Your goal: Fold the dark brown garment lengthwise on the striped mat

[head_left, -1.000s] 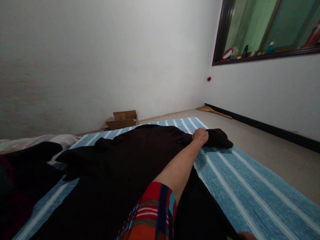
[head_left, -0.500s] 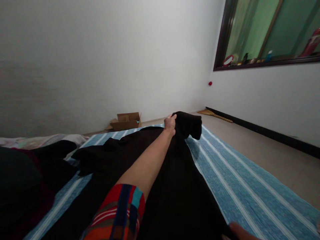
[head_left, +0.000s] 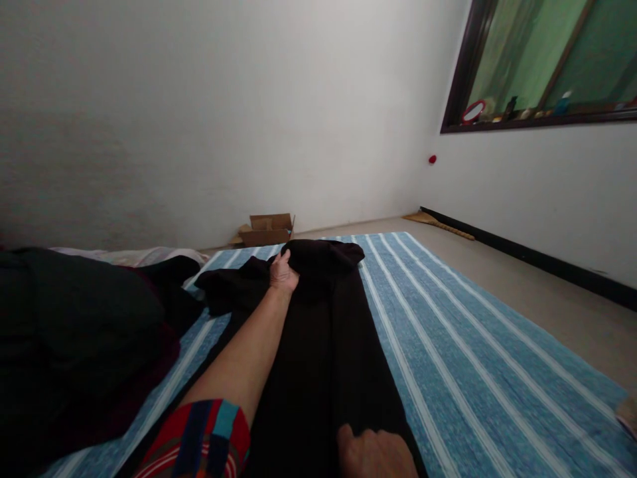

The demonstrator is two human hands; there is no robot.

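A long black garment (head_left: 318,358) lies stretched away from me over a blue-and-white striped sheet (head_left: 448,345). My left hand (head_left: 283,272), at the end of an outstretched arm in a plaid sleeve, is closed on the garment's far part. A bunched flap of the cloth lies folded there, and a sleeve-like part sticks out to the left. My right hand (head_left: 377,455) rests low at the bottom edge of the view, closed on the garment's near right side. Its fingertips are partly hidden.
A heap of dark clothes (head_left: 89,332) sits on the left, with pale bedding (head_left: 129,257) behind it. An open cardboard box (head_left: 269,231) stands by the wall. Beyond the sheet, a broom-like thing (head_left: 438,224) lies on the floor beneath the window (head_left: 542,66).
My left hand has moved left, carrying the garment's right far part inward over the rest. My right hand has come left too, folding the near right side inward. The view has turned slightly.
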